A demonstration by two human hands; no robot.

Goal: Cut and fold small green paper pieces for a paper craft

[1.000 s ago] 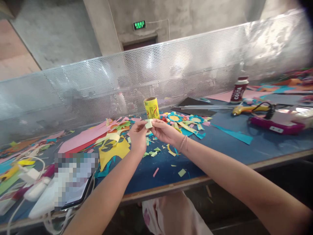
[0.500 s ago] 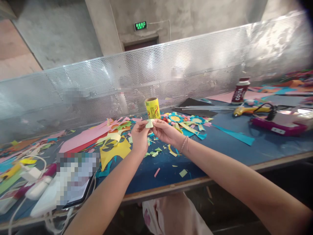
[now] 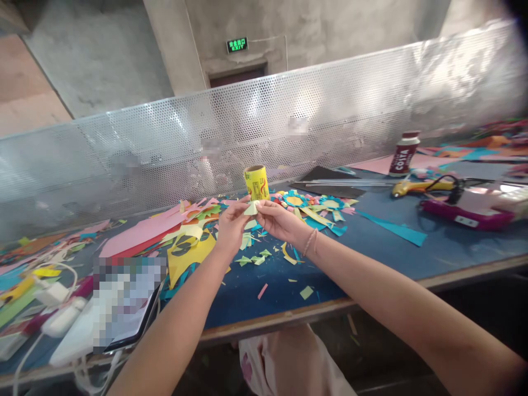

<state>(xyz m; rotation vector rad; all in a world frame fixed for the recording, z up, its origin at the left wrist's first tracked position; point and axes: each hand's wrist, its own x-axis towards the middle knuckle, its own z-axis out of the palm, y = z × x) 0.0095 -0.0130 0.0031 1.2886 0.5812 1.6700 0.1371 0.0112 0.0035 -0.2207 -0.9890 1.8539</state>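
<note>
Blue tabletop [image 3: 371, 253], littered with paper scraps, perforated metal screen [image 3: 165, 159] behind. Pale green paper piece [image 3: 250, 209] is up over the table, folded to a slanted edge, pinched between 2 hands. Left hand [image 3: 231, 225]: thumb and fingers gripping its left side. Right hand [image 3: 280, 220]: same grip, right side. Yellow tube [image 3: 258, 186] upright just behind. Small folded green pieces [image 3: 258, 259] below, on the table. 2 blue-edged paper flowers [image 3: 294, 201] right of tube. Yellow glue gun [image 3: 421, 188] further right, near purple power strip [image 3: 462, 214]. COSTA bottle [image 3: 404, 155] beyond.
</note>
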